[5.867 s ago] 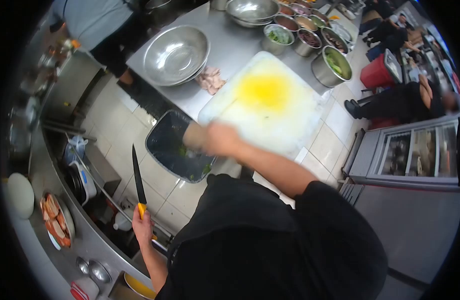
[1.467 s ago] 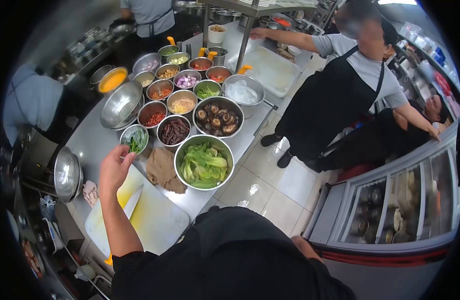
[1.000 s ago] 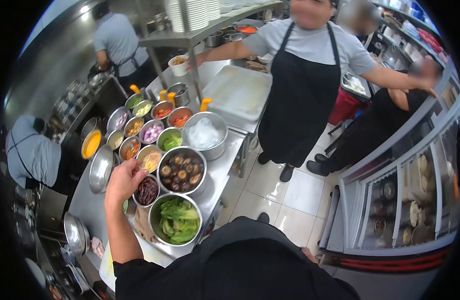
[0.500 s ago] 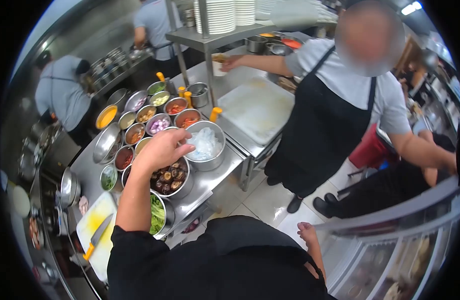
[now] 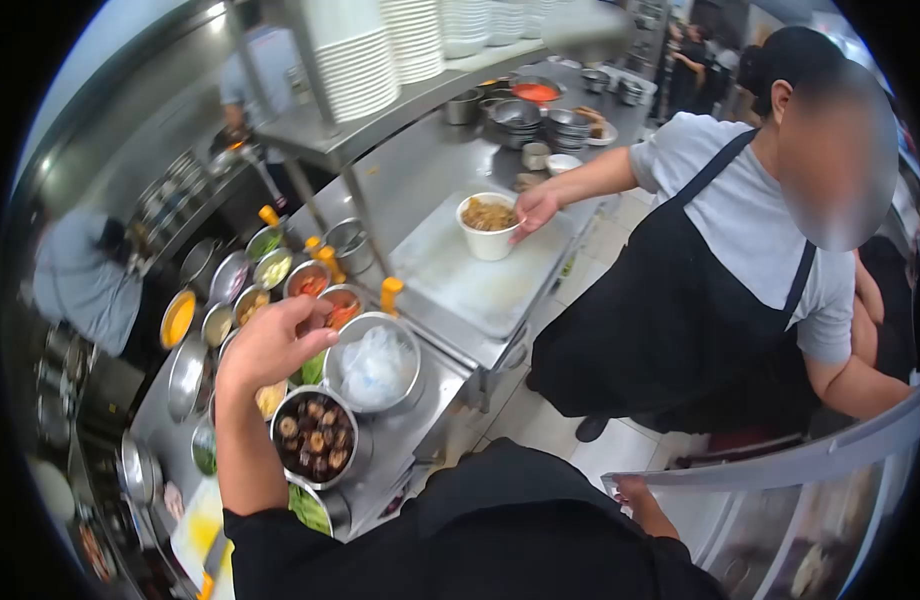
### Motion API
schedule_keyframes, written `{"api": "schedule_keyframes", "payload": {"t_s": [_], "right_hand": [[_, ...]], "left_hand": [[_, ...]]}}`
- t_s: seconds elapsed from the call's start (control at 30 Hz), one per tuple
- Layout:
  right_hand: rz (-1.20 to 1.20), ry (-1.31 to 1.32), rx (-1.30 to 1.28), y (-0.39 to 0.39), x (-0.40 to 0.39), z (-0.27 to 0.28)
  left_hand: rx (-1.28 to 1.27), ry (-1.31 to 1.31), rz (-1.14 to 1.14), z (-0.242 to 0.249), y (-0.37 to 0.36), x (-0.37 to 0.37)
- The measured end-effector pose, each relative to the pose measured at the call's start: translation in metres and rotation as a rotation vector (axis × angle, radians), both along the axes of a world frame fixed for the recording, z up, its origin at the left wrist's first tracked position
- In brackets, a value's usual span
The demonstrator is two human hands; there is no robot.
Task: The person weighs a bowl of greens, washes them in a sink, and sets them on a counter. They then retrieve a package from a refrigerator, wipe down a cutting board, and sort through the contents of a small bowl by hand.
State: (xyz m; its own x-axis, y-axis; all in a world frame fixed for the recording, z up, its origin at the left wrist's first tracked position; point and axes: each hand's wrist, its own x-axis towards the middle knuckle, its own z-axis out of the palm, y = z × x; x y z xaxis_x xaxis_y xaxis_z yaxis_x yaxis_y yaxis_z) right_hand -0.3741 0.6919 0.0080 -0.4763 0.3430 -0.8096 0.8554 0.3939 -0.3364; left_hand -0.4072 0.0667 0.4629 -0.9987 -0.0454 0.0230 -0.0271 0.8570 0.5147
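While the left hand [image 5: 272, 345] hovered over the small bowls of red stuff [image 5: 325, 295], its grip was loosely curled, fingertips nearly together, holding nothing I could make out. Half a second earlier it sat lower, over the mushroom bowl [image 5: 313, 437], so it'd moved up the table [image 5: 420, 420]. Right hand [image 5: 640, 497] hung low, half-open.

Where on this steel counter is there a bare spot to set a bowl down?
The white tray is mostly bare, apart from the white cup a co-worker's hand touches. A bare steel strip lies by the mushroom bowl. Under the left hand, the small bowls are packed rim to rim.
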Motion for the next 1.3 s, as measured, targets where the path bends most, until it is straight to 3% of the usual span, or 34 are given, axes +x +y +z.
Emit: {"api": "schedule_keyframes", "payload": {"t_s": [0.17,0.3,0.4,0.43,0.5,0.53,0.57,0.67,0.77,0.8,0.83,0.87,1.0,1.03,1.07,1.1,1.3], "right_hand": [[0.266,-0.163,0.125,-0.002,0.017,-0.016],[0.167,-0.137,-0.079,-0.006,0.020,-0.083],[0.843,0.304,-0.114,-0.003,-0.001,-0.099],[0.791,0.135,-0.086,-0.016,-0.017,-0.081],[1.310,0.215,0.200,-0.009,-0.024,-0.155],[1.350,0.175,0.144,-0.022,-0.047,-0.099],[1.377,0.197,0.134,-0.023,-0.061,-0.098],[1.431,0.271,0.160,-0.030,-0.079,-0.082],[1.128,0.067,0.041,-0.035,-0.101,-0.071],[1.330,0.235,0.152,-0.032,-0.100,-0.076],[1.164,0.195,0.068,-0.032,-0.101,-0.074],[1.214,0.225,0.095,-0.029,-0.098,-0.080],[1.255,0.220,0.084,-0.018,-0.099,-0.079],[1.120,0.237,0.006,-0.005,-0.091,-0.099],[1.196,0.201,0.067,0.007,-0.078,-0.140],[1.273,0.164,0.127,0.005,-0.079,-0.147],[0.849,0.002,-0.078,0.012,-0.142,-0.082]], "left_hand": [[0.044,0.028,-0.187,0.004,0.014,-0.067],[0.013,0.013,-0.301,0.003,0.033,-0.127],[-0.051,0.019,-0.351,-0.009,0.039,-0.175],[-0.072,0.006,-0.343,-0.010,0.046,-0.192],[-0.099,0.022,-0.334,-0.018,0.049,-0.229],[-0.105,0.047,-0.342,-0.029,0.051,-0.253],[-0.109,0.066,-0.361,-0.040,0.056,-0.278],[-0.013,-0.044,-0.234,-0.062,0.074,-0.355],[-0.056,-0.056,-0.265,-0.066,0.106,-0.427],[-0.030,-0.076,-0.277,-0.069,0.116,-0.454],[-0.002,-0.103,-0.288,-0.075,0.129,-0.481],[0.029,-0.134,-0.300,-0.085,0.141,-0.506],[-0.161,-0.262,-0.325,-0.126,0.184,-0.605],[-0.267,-0.326,-0.323,-0.129,0.191,-0.622],[-0.354,-0.191,-0.291,-0.150,0.189,-0.642],[-0.456,-0.064,-0.249,-0.167,0.177,-0.656],[-0.424,-0.298,-0.111,-0.194,0.104,-0.657]]}}
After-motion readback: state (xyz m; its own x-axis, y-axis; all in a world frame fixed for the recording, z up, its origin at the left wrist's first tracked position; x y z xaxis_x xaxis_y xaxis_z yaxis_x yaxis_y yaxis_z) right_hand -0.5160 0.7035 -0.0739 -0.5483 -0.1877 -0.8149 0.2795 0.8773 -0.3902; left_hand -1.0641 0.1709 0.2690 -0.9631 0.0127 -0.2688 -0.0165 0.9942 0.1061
